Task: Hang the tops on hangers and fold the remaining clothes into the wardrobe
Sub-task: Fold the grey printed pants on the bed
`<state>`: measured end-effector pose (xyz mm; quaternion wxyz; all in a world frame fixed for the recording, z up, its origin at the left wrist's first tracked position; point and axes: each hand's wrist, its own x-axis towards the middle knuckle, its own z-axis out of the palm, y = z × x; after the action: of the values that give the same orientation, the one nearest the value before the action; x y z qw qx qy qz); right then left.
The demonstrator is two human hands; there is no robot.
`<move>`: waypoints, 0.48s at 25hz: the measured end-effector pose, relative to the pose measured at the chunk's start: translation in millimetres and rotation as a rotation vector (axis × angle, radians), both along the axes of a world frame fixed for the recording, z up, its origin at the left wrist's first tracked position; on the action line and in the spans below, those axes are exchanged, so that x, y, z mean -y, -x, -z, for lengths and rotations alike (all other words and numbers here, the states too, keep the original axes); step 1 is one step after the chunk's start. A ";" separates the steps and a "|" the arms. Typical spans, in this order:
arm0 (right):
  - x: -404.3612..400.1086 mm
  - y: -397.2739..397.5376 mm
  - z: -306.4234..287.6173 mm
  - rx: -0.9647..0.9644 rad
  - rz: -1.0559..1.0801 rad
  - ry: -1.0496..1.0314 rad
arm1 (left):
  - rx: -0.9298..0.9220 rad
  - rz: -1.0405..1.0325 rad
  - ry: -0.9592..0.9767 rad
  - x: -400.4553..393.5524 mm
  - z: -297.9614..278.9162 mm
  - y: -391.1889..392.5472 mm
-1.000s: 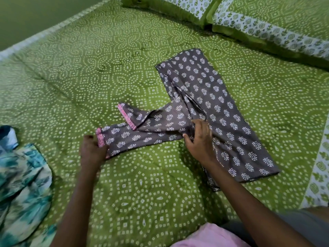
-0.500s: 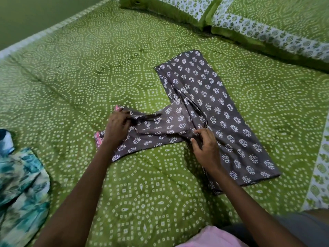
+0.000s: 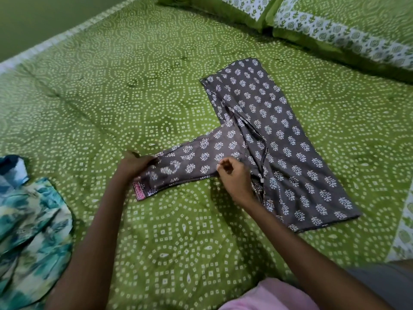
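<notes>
The grey printed garment (image 3: 279, 139) lies half folded on the bed (image 3: 134, 86), your left hand (image 3: 134, 163) and right hand (image 3: 232, 175) both pinching its sleeve (image 3: 190, 162), with more folding left.

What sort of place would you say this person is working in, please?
Most likely a bedroom. The work surface is a bed covered with a green printed bedspread, two matching pillows lie at its far end, and clothes are laid out on it: a grey printed garment and a blue-green one.
</notes>
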<state>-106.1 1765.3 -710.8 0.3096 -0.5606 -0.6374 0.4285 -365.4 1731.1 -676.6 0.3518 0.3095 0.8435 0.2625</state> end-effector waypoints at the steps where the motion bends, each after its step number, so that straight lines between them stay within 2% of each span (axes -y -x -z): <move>1: -7.5 -1.6 -2.3 0.123 -0.083 -0.155 | -0.080 0.015 -0.141 11.8 5.0 4.6; 3: -21.2 0.6 -6.2 0.335 -0.304 -0.396 | -0.173 0.274 -0.351 33.1 13.4 13.2; 4: -26.6 5.7 -5.3 0.418 -0.430 -0.429 | -0.245 0.440 -0.360 40.6 17.4 16.7; 6: -34.5 22.7 -10.8 0.572 -0.661 -0.417 | -0.321 0.617 -0.269 48.7 32.2 23.4; 9: -56.2 49.5 -20.2 0.800 -0.791 -0.348 | -0.349 0.638 -0.304 51.9 38.3 25.7; 12: -81.8 59.4 -21.6 0.860 -0.800 -0.342 | -0.278 0.591 -0.361 52.6 30.6 29.6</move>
<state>-165.5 1847.1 -689.2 -0.0748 -0.3430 -0.9261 0.1383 -395.0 1678.6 -707.2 0.2342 0.6293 0.6978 0.2496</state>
